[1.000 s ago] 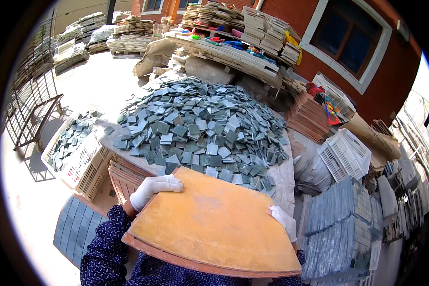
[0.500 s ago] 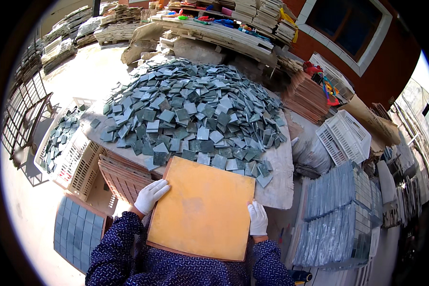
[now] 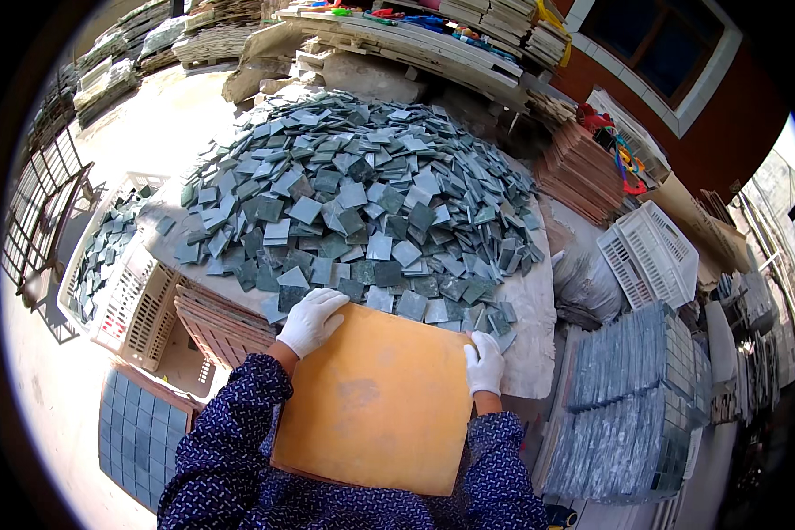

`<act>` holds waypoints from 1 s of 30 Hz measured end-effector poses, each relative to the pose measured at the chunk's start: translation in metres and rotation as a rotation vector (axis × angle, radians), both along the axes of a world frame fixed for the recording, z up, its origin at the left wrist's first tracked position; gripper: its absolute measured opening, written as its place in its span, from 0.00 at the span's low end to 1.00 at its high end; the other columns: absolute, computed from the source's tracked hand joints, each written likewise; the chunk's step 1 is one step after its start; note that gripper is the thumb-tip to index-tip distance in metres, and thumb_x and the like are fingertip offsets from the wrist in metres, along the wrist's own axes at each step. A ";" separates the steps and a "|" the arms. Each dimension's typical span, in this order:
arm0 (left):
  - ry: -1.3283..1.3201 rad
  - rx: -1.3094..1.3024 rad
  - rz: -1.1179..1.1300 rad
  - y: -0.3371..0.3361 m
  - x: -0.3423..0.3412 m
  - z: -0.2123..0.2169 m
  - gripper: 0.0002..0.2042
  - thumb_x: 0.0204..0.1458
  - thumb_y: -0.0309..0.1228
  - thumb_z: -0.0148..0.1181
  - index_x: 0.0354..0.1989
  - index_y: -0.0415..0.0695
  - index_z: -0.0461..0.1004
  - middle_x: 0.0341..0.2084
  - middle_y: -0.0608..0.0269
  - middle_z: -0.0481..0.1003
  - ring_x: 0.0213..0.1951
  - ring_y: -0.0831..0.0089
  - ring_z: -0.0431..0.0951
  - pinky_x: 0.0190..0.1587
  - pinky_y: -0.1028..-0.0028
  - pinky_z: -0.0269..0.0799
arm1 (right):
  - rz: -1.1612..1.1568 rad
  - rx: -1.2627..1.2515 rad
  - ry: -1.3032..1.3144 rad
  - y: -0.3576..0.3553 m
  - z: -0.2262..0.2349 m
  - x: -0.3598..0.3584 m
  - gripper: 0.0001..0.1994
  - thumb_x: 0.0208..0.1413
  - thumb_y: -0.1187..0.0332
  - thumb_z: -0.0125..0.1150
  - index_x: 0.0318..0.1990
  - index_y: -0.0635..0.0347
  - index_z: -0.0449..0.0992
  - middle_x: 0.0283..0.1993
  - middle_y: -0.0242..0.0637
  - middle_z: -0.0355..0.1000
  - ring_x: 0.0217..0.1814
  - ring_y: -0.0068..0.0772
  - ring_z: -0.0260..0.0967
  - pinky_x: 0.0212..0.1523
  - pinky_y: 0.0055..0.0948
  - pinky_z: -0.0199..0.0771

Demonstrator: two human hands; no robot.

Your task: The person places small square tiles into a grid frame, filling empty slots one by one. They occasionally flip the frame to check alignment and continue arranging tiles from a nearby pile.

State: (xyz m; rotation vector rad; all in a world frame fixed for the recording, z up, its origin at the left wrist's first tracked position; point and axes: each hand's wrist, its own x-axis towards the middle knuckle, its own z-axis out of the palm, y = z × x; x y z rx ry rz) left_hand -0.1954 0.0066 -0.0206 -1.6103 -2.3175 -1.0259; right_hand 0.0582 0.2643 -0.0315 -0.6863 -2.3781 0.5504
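Note:
A flat, square yellow-orange board [image 3: 375, 406] lies in front of my body, its near edge against my patterned blue clothing. My left hand [image 3: 313, 321], in a white glove, is closed over the board's far left corner. On the far right corner, my right hand [image 3: 483, 363], also gloved in white, grips the side edge with its fingertips bent over it. Just beyond the board rises a big heap of small square grey-green stone tiles [image 3: 344, 208] on a pale tabletop [image 3: 532, 344].
To the left stand white plastic crates [image 3: 137, 296] with loose tiles, stacked reddish-brown trays [image 3: 225, 327] and a panel of gridded tiles [image 3: 141, 437]. On the right are wrapped tile stacks [image 3: 614, 402], a white crate [image 3: 649, 256] and more brown trays [image 3: 583, 172].
Both hands have slid forward along the board's sides to its far corners. The board's far edge has come slightly nearer to me, and the whole view has shifted a little.

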 end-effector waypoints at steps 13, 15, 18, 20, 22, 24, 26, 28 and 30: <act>-0.076 0.061 0.059 -0.032 0.027 -0.013 0.21 0.47 0.22 0.59 0.53 0.39 0.70 0.55 0.51 0.69 0.61 0.52 0.65 0.65 0.56 0.57 | 0.064 0.084 -0.048 -0.031 -0.014 0.025 0.18 0.53 0.72 0.57 0.52 0.62 0.70 0.60 0.49 0.66 0.67 0.53 0.57 0.62 0.42 0.63; -0.125 0.027 0.051 -0.056 0.051 -0.011 0.22 0.46 0.22 0.59 0.53 0.39 0.70 0.56 0.49 0.68 0.61 0.50 0.65 0.65 0.56 0.57 | 0.062 0.132 -0.071 -0.056 -0.012 0.042 0.19 0.52 0.72 0.59 0.53 0.63 0.68 0.63 0.52 0.61 0.68 0.56 0.55 0.61 0.43 0.64; -0.199 -0.012 0.051 -0.103 0.096 -0.010 0.24 0.43 0.21 0.60 0.53 0.38 0.70 0.56 0.46 0.68 0.60 0.45 0.66 0.63 0.56 0.60 | 0.051 0.053 -0.134 -0.100 -0.002 0.074 0.22 0.50 0.73 0.61 0.54 0.65 0.67 0.63 0.52 0.61 0.67 0.59 0.56 0.61 0.42 0.65; -0.330 0.050 0.080 -0.136 0.126 -0.019 0.23 0.43 0.22 0.60 0.53 0.37 0.70 0.56 0.43 0.68 0.59 0.45 0.67 0.62 0.56 0.62 | 0.052 -0.096 -0.087 -0.119 -0.009 0.103 0.23 0.49 0.74 0.60 0.54 0.66 0.66 0.63 0.54 0.61 0.66 0.58 0.58 0.61 0.41 0.65; -0.463 0.067 0.116 -0.161 0.150 -0.022 0.22 0.45 0.23 0.60 0.52 0.35 0.70 0.55 0.41 0.68 0.59 0.45 0.67 0.62 0.58 0.62 | 0.017 -0.284 -0.013 -0.137 -0.014 0.128 0.24 0.49 0.75 0.60 0.55 0.68 0.66 0.63 0.55 0.61 0.65 0.55 0.60 0.62 0.41 0.65; -0.610 0.132 0.141 -0.176 0.168 -0.028 0.21 0.49 0.29 0.59 0.53 0.34 0.69 0.56 0.39 0.68 0.60 0.47 0.67 0.63 0.60 0.60 | -0.037 -0.501 0.088 -0.153 -0.016 0.149 0.24 0.48 0.77 0.58 0.55 0.70 0.65 0.63 0.56 0.60 0.64 0.51 0.62 0.63 0.40 0.64; -0.707 0.227 0.162 -0.184 0.182 -0.030 0.22 0.52 0.32 0.58 0.53 0.33 0.69 0.56 0.39 0.67 0.61 0.49 0.66 0.63 0.61 0.58 | -0.022 -0.612 0.247 -0.165 -0.028 0.162 0.23 0.51 0.78 0.54 0.56 0.74 0.64 0.62 0.56 0.61 0.64 0.45 0.62 0.64 0.40 0.63; -0.896 0.368 0.170 -0.187 0.187 -0.039 0.25 0.53 0.35 0.57 0.56 0.31 0.66 0.60 0.44 0.65 0.64 0.54 0.62 0.66 0.63 0.53 | 0.046 -0.608 0.310 -0.171 -0.026 0.167 0.21 0.53 0.79 0.51 0.56 0.76 0.63 0.62 0.54 0.61 0.64 0.45 0.62 0.66 0.39 0.60; -1.079 0.534 0.167 -0.177 0.188 -0.033 0.27 0.53 0.35 0.57 0.58 0.30 0.64 0.61 0.46 0.63 0.65 0.56 0.60 0.67 0.63 0.51 | 0.056 -0.803 0.434 -0.170 -0.024 0.168 0.21 0.55 0.75 0.50 0.57 0.73 0.63 0.63 0.51 0.61 0.66 0.44 0.59 0.67 0.39 0.57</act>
